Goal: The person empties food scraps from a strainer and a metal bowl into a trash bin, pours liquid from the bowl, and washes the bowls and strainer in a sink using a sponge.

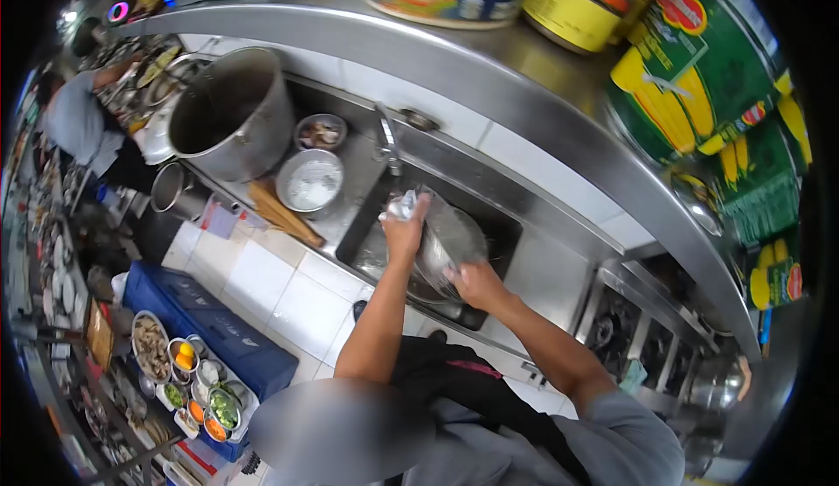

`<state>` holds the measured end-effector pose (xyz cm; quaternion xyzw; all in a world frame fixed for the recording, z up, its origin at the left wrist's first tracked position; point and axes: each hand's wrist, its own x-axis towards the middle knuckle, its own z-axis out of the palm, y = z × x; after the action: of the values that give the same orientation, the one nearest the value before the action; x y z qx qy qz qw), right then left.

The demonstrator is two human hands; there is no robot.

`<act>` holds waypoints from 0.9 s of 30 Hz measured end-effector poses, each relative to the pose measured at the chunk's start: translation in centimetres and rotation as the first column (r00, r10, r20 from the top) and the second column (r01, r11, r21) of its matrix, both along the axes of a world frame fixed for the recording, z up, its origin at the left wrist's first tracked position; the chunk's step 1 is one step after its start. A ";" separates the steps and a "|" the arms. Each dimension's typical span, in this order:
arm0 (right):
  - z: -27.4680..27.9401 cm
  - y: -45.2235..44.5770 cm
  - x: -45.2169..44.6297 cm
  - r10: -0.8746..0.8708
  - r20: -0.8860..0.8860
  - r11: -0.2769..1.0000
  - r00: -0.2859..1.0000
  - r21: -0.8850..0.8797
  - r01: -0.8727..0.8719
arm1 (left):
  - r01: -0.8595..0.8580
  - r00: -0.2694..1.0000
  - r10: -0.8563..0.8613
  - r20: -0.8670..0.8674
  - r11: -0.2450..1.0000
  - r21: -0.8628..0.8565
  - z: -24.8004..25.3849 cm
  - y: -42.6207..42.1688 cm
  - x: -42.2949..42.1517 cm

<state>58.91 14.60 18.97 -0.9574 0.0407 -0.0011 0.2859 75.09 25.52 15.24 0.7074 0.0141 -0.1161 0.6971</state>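
Observation:
Over the sink [358, 215], my left hand [405, 234] is closed on the crumpled, whitish top of what looks like a clear plastic bag [454, 231]. The bag is bulky and greyish, and its contents cannot be made out. My right hand [479, 285] grips its lower edge, fingers curled inward. Beneath the bag, partly hidden, a round metal rim shows in the basin. The faucet [388, 136] stands just beyond my left hand.
Left of the sink are a tall stockpot [232, 114], a bowl with white contents [310, 180], a smaller bowl [320, 131] and a wooden board [281, 213]. Cans [690, 66] line the overhead shelf. A stove [612, 320] is at right. Behind-left, a co-worker [79, 119] stands.

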 end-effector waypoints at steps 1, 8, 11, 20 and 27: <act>-0.9 0.5 0.1 0.040 0.053 0.998 0.998 -0.051 -0.037 | 0.002 1.000 -0.004 0.019 0.997 0.081 0.4 1.2 1.4; -0.9 -0.6 0.2 0.261 0.295 0.965 0.919 -0.089 -0.246 | 0.003 0.992 0.040 -0.123 0.944 0.329 -4.5 6.4 1.9; -1.6 -3.3 0.2 -0.090 0.633 0.972 0.769 -0.114 0.208 | -0.032 0.982 0.030 -0.186 0.999 -0.011 -3.3 8.0 1.6; -9.2 -15.2 -2.9 -0.578 -0.338 0.344 0.743 0.725 0.597 | 0.347 0.937 -0.338 -0.093 0.854 0.388 -4.7 7.4 6.3; -2.0 -13.3 -2.5 -0.688 -0.070 0.444 0.722 0.746 0.496 | -0.100 0.848 -0.169 0.502 0.879 0.466 -1.3 2.3 2.0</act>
<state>56.39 1.35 16.98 -0.6785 0.3367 -0.2030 0.6205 77.10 27.83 13.95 0.8605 -0.1633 0.0770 0.4764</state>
